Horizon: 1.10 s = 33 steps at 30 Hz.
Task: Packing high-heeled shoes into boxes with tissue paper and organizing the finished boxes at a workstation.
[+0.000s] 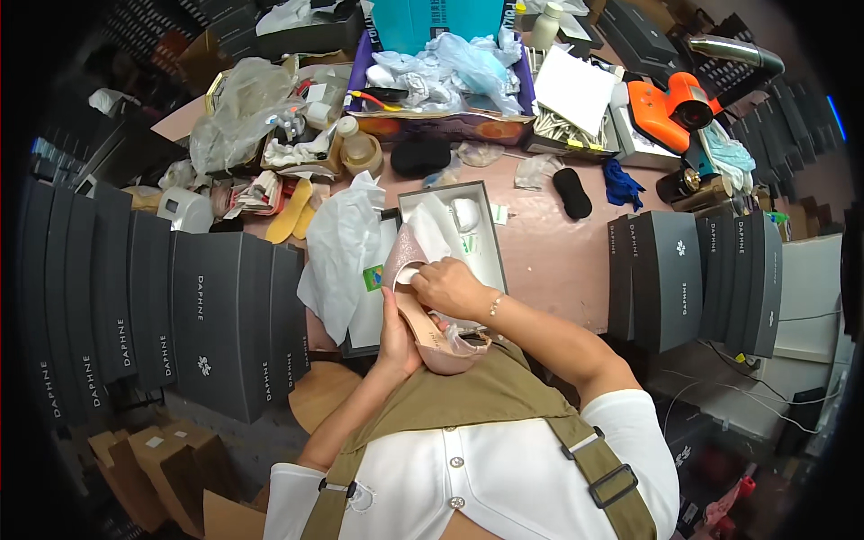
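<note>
A glittery pink pointed-toe shoe (457, 362) lies tilted in front of my apron, its toe pointing away from me. My left hand (396, 340) is closed around its left side and supports it from below. The fingers of my right hand (450, 286) pinch at the toe opening, where a white wad of stuffing (407, 274) shows; my fingertips are partly hidden inside. Clear plastic (463, 342) is bunched around the strap near the heel. Beyond the shoe sits an open grey shoebox (490, 247) with white paper inside. Crumpled white tissue paper (342, 238) and a small green packet (373, 277) are to its left.
Dark shoeboxes stand in rows at left (211, 324) and right (670, 279). At the back are a purple bin (432, 126) of crumpled plastic, a glue bottle (360, 151), black oval pads (421, 157), a blue cloth (623, 184) and an orange device (661, 117).
</note>
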Tool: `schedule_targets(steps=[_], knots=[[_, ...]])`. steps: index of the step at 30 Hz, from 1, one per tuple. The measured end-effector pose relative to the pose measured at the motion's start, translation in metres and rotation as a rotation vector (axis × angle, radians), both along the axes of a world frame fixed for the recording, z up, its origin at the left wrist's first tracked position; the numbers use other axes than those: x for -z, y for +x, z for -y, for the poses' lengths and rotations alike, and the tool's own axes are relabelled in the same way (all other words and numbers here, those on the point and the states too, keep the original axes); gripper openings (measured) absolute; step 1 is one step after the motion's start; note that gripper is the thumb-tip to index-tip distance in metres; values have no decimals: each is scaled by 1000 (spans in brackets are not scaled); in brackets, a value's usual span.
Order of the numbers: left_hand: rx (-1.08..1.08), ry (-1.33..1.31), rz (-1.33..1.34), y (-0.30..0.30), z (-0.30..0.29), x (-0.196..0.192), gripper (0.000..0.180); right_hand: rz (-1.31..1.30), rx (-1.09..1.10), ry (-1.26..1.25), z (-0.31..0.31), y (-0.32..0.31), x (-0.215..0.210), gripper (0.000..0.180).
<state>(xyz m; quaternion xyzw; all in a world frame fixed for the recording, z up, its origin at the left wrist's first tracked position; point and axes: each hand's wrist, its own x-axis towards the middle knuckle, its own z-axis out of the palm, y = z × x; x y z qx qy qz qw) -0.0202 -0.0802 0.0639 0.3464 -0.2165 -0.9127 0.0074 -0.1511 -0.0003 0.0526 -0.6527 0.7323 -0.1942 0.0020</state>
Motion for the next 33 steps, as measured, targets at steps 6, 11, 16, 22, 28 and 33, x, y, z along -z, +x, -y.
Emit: schedule_targets(steps=[6,11,16,22,28,33], knots=[[-132,18,79,2,9,17,75,127,502,60,-55,-20,-13,19],[-81,-10,-184,-5,-1,-1,78,838,123,-191,-3,35,-17,55],[27,-155,-175,-11,-2,-20,82,545,222,76,56,18,63,42],[136,-61,-143,-3,47,-4,75,648,340,190,38,26,-2,47],[204,-289,-40,-38,87,55,44,815,322,255,43,47,1,65],[86,-318,31,-8,86,48,42,885,-11,290,43,53,18,62]])
